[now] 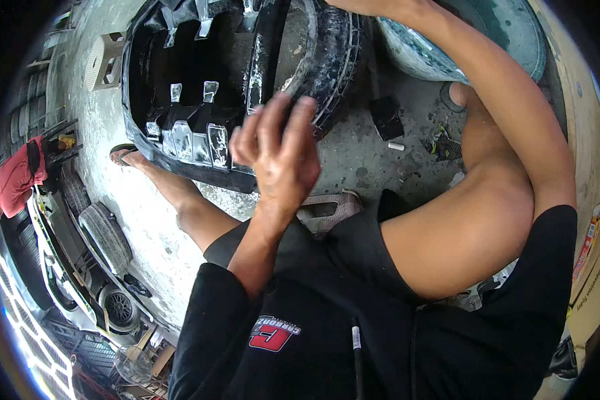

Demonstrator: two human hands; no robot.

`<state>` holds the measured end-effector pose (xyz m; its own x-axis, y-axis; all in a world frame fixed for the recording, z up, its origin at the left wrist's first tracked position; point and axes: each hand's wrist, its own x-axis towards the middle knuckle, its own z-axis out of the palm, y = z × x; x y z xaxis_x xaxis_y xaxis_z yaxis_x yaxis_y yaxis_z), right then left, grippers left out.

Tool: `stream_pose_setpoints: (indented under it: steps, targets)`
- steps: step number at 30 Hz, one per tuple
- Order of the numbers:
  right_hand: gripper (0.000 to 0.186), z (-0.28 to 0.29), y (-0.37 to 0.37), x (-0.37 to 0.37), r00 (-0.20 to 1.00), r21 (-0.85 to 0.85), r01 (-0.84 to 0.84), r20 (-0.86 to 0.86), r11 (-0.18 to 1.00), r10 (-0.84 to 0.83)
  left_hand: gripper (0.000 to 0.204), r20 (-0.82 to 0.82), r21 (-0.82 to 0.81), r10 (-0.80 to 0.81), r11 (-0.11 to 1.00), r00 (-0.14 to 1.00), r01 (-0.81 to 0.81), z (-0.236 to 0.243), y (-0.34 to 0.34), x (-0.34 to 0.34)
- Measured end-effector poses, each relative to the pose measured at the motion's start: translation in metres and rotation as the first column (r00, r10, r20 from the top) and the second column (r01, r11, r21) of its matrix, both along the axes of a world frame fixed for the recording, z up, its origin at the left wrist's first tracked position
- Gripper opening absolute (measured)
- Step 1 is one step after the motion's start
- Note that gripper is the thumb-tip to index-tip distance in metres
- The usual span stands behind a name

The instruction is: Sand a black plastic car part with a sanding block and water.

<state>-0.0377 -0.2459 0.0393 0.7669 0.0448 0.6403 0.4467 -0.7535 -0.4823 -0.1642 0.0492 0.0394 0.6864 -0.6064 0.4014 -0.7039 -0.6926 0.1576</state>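
Observation:
A large black moulded panel [193,175] with raised ribs and shiny, pale-edged patches fills the upper left. It lies against a dusty tire [337,63]. Over the panel's near right side is my left hand [277,150], its fingers apart and slightly blurred. Nothing shows in that hand, and whether it touches the panel I cannot tell. My right arm reaches up across the right side, and my right hand [373,5] is at the top edge, above the tire. Its fingers are mostly cut off by the frame.
A teal tub [407,57] stands at upper right. On the floor lie a black block [386,119], a small white piece [396,146] and a dark glove [445,145]. A plastic stool [105,63] stands upper left. More tires [105,237] and a person in red [21,177] are far left.

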Motion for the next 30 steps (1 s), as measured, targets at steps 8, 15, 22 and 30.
stream_pose_setpoints:
  steps: [8,15,22,30]
  targets:
    - [0.023,0.013,0.001,0.0,0.996,-0.066,-0.076,0.045,0.995,0.079,0.071,-0.11,0.269,0.357,0.909,0.928,-0.318,-0.015,0.09,0.019]
    - [0.023,0.032,0.006,-0.002,0.988,-0.048,-0.109,-0.111,0.993,0.104,0.089,-0.311,-0.115,0.654,0.694,0.69,-0.71,-0.025,0.279,0.12]
    - [0.023,0.044,0.032,-0.004,0.523,0.845,0.366,-0.533,0.39,0.665,0.073,-0.972,-0.013,0.23,0.148,0.047,-0.989,-0.049,0.35,0.259]
    - [0.023,0.001,0.081,-0.002,0.516,0.825,0.453,-0.552,0.338,0.655,0.097,-0.393,-0.67,0.497,0.422,0.774,-0.611,-0.042,0.301,0.253]
